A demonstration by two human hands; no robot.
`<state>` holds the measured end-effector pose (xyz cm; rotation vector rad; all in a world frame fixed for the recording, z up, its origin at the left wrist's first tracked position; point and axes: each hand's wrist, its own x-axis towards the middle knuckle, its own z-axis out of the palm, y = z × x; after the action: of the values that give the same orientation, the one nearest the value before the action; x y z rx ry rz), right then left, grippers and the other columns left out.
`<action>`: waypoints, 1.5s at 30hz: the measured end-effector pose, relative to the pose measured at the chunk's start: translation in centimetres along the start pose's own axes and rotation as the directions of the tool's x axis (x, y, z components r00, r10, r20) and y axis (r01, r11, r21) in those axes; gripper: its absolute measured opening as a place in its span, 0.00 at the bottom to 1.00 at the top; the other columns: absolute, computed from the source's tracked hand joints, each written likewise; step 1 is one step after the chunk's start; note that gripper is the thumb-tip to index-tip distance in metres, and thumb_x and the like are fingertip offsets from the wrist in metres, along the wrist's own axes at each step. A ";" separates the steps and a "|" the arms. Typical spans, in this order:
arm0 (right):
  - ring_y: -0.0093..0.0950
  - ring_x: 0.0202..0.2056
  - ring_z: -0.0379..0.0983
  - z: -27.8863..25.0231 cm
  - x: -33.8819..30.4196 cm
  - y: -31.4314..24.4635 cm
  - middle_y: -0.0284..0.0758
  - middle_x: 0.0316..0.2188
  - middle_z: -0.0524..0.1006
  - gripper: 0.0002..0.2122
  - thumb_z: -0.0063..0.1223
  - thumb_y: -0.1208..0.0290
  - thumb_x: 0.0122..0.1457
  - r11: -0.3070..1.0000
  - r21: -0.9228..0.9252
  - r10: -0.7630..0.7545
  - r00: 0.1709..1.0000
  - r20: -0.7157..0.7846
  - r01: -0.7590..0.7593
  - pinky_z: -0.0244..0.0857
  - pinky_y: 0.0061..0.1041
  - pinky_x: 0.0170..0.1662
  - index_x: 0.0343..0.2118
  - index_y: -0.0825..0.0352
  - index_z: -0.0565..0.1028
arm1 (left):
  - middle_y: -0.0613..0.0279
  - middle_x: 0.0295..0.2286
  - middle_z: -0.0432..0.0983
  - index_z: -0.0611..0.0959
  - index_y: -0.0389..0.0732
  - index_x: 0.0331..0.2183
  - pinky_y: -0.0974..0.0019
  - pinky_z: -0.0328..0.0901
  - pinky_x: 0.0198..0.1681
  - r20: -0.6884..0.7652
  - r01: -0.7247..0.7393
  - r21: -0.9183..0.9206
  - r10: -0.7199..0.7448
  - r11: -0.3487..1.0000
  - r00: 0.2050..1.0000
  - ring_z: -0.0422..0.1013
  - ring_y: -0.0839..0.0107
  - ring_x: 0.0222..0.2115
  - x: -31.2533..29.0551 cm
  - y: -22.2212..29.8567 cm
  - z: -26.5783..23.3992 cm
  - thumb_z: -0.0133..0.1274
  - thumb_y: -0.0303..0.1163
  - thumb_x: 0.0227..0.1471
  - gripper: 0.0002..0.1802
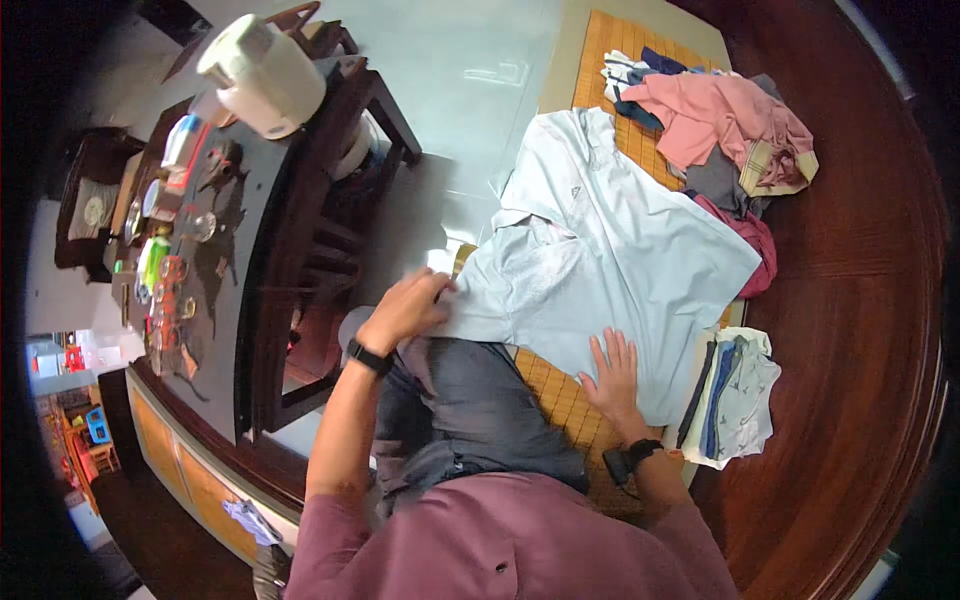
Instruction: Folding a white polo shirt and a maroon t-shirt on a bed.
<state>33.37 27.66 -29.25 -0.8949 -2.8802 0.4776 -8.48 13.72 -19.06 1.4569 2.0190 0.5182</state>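
A light blue short-sleeved shirt (640,260) lies spread out on the woven mat in front of me, with a few wrinkles across it. At its left sleeve, my left hand (408,308) is closed with bent fingers on the sleeve's edge; the fingertips are slightly blurred. My right hand (614,380) rests flat on the shirt's lower part, fingers spread. A dark band circles each wrist. To the right of my right hand stands a row of folded clothes (735,395), white, blue and dark.
A heap of loose clothes (730,130), pink, grey and maroon, lies at the far right. The bench has a dark wooden back (840,300). On the left, a dark table (265,200) carries a cream-coloured pot (270,85), glasses and small packages. A small black device (617,466) lies beside my right wrist.
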 end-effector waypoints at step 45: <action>0.50 0.67 0.59 -1.7 -14.2 3.8 0.52 0.65 0.64 0.32 0.64 0.63 0.59 0.968 -0.064 0.234 0.965 -0.116 -0.243 0.51 0.55 0.69 0.64 0.71 0.66 | 0.50 0.29 0.84 0.87 0.34 0.35 0.61 0.71 0.37 0.121 0.037 -0.112 -0.024 0.993 0.992 0.80 0.61 0.29 4.5 -4.6 4.5 0.63 0.35 0.57 0.12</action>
<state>47.38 23.04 -28.73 -1.2488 -2.7228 0.3247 -9.84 16.35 -26.29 1.3542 1.8843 0.5122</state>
